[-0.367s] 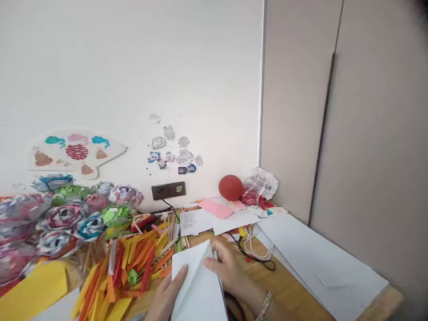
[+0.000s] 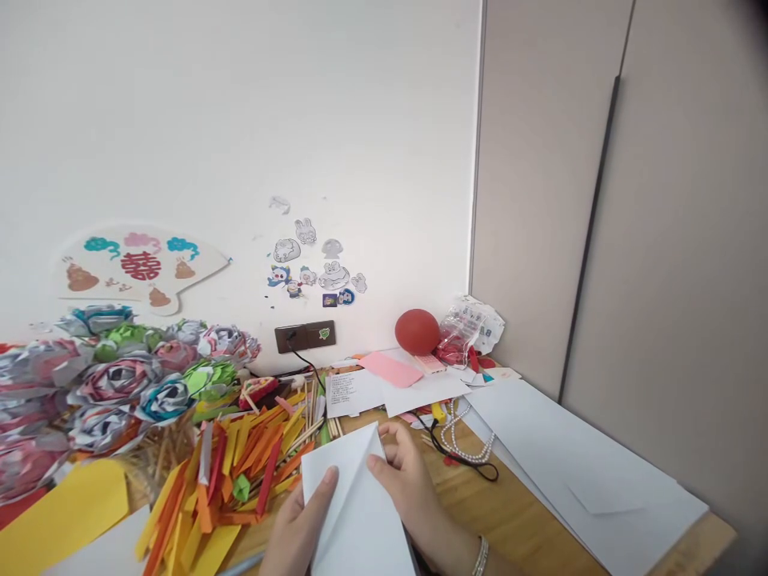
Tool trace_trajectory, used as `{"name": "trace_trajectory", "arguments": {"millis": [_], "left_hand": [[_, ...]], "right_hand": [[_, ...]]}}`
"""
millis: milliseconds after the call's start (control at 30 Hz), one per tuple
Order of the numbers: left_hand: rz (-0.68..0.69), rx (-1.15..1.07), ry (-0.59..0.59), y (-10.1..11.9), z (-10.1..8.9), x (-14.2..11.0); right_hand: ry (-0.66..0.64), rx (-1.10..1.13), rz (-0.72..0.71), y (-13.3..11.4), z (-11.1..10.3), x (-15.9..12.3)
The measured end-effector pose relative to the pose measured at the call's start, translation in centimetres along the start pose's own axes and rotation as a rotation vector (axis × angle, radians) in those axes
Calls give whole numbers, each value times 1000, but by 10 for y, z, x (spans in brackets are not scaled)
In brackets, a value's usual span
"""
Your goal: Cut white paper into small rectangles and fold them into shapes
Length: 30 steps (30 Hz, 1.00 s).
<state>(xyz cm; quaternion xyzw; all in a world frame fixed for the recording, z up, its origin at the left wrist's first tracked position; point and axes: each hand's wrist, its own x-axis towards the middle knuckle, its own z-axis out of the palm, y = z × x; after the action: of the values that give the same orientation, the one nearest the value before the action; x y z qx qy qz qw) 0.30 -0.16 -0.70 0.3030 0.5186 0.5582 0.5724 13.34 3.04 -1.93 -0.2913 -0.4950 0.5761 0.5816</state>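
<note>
A folded white paper (image 2: pixel 354 504) lies on the wooden desk (image 2: pixel 516 512) in front of me, with a crease running from its top corner. My left hand (image 2: pixel 300 528) grips its left edge, thumb pressed on top. My right hand (image 2: pixel 408 488) presses down on the paper's right flap near the top corner, fingers curled over it; a beaded bracelet (image 2: pixel 480 556) is on that wrist.
A pile of orange, yellow and red paper strips (image 2: pixel 234 480) lies left of the paper, with paper roses (image 2: pixel 120 384) behind it. Large white sheets (image 2: pixel 576 464) cover the right side. A pearl string (image 2: pixel 462 436), black cord, red ball (image 2: pixel 417 332) and plastic bag sit at the back.
The view has shifted slightly down and right. Both hands and the paper stay together; the right fingers have slid a little nearer the top corner.
</note>
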Motion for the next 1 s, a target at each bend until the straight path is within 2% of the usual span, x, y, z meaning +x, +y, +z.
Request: {"name": "trace_trajectory", "arguments": {"millis": [200, 300, 400, 467, 567, 767, 1000], "left_hand": [[-54, -9, -51, 4, 0, -5], [-51, 28, -46, 9, 0, -7], [44, 78, 33, 14, -1, -7], [137, 94, 77, 16, -2, -6], [208, 122, 105, 17, -5, -5], [232, 162, 108, 18, -9, -4], [274, 195, 92, 19, -9, -8]], "right_hand": [[33, -50, -14, -3, -4, -1], [-45, -17, -11, -5, -4, -1], [-170, 14, -13, -7, -2, -3], [-201, 16, -21, -9, 1, -6], [-201, 10, -34, -11, 4, -10], [-187, -28, -31, -12, 7, -13], [-145, -5, 41, -8, 3, -8]]}}
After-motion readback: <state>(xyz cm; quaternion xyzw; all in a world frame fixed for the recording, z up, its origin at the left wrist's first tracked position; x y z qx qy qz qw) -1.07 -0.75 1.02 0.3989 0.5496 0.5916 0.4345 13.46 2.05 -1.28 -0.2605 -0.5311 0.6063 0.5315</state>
